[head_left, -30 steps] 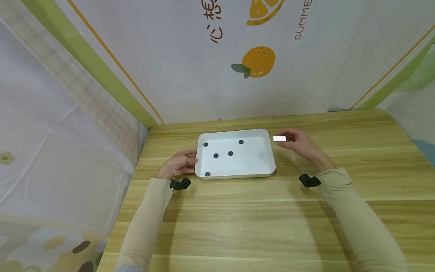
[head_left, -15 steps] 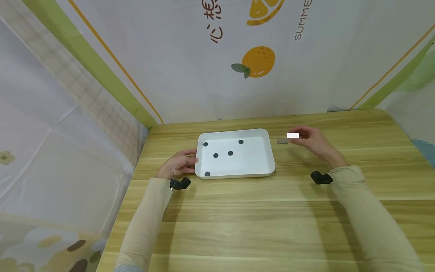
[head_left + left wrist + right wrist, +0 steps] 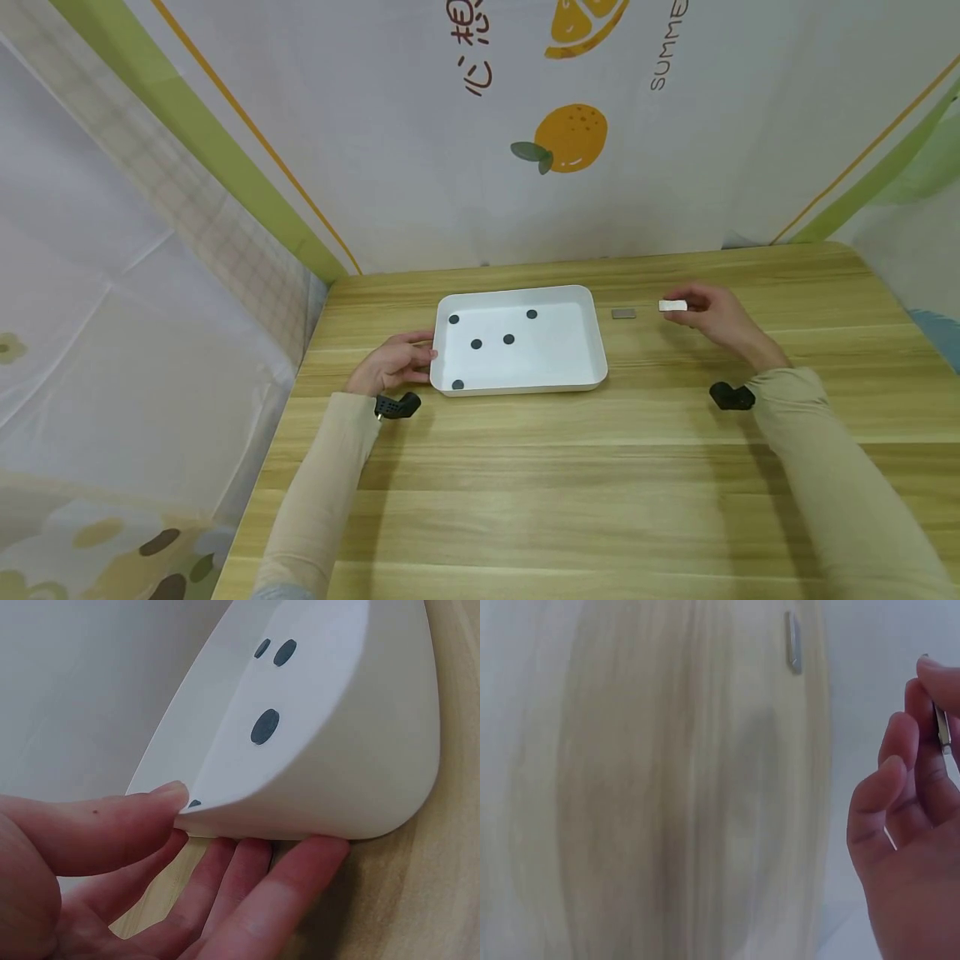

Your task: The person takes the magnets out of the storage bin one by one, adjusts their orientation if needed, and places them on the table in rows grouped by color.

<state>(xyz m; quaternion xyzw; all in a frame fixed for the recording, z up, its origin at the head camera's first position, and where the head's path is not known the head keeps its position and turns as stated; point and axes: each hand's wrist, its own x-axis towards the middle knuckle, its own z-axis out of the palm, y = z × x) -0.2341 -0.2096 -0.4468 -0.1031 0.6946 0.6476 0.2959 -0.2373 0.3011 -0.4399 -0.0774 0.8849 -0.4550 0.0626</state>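
Note:
A shallow white tray [image 3: 555, 350] lies on the wooden table, several dark round discs [image 3: 509, 339] spread over its floor. My left hand [image 3: 393, 364] holds its left end. In the left wrist view the thumb [image 3: 161, 802] is at the rim while other fingers touch the outer wall from below. Right of the tray, my right hand [image 3: 712, 315] pinches a small flat rectangular metal piece [image 3: 672, 306] between thumb and fingers, raised over the table. A similar grey bar [image 3: 623, 314] lies flat between the tray and that hand.
The table [image 3: 555, 500] has light wood grain and meets a printed curtain [image 3: 420, 183] along its back edge. More curtain hangs at the left side. Each wrist carries a black camera mount [image 3: 731, 397].
My right hand has moved right, away from the tray, with the metal piece between its fingers. The grey bar on the table has come into view. My left hand and the tray stay put.

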